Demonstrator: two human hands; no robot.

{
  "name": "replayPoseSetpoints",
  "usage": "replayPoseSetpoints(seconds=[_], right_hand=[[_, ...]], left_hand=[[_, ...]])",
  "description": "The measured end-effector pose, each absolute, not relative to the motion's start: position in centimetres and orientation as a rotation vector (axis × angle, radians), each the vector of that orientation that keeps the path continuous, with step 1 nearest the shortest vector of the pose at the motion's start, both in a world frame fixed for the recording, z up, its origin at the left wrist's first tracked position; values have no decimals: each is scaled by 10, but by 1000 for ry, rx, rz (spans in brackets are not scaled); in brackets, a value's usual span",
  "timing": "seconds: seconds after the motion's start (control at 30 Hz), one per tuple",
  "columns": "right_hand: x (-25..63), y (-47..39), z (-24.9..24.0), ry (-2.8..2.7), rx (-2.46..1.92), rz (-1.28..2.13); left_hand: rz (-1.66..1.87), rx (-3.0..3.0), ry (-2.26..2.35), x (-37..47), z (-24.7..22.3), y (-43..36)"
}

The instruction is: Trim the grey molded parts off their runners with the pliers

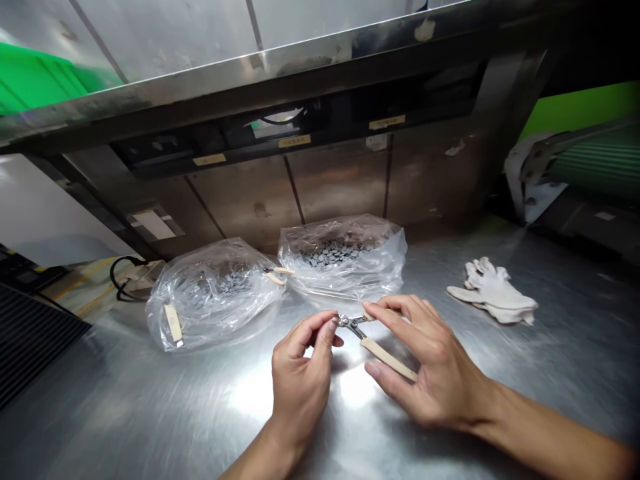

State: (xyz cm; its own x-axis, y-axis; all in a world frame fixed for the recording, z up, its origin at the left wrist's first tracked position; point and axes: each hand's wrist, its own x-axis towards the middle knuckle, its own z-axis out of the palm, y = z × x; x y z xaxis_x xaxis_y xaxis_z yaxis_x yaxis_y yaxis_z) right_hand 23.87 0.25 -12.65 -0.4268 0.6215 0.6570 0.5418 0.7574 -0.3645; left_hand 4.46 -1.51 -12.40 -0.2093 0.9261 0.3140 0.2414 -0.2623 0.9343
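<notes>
My left hand [305, 377] pinches something too small to make out between thumb and forefinger, at the jaws of the cutting pliers [387, 358]. My right hand [430, 367] holds these pliers by their cream handles, which are spread apart; its fingers lie on the upper handle and the lower one rests against the palm. Behind my hands lie two clear plastic bags: the right bag [345, 277] holds many small grey pieces, the left bag [215, 313] holds some too. A second cream-handled tool [277, 275] lies on the left bag's right edge.
On the metal table [200, 413], white gloves [493, 291] lie at the right. A cream cutter [173, 325] rests on the left bag's near side. A metal frame with a shelf edge [300, 63] stands behind; a green roller-like machine part [595, 160] is at the far right.
</notes>
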Motion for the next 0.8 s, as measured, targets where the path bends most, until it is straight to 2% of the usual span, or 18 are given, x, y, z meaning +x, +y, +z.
replayPoseSetpoints(seconds=[0.8], right_hand=[[240, 5, -125, -2206, -903, 94]], left_hand=[[1513, 1375, 1427, 44, -126, -15]])
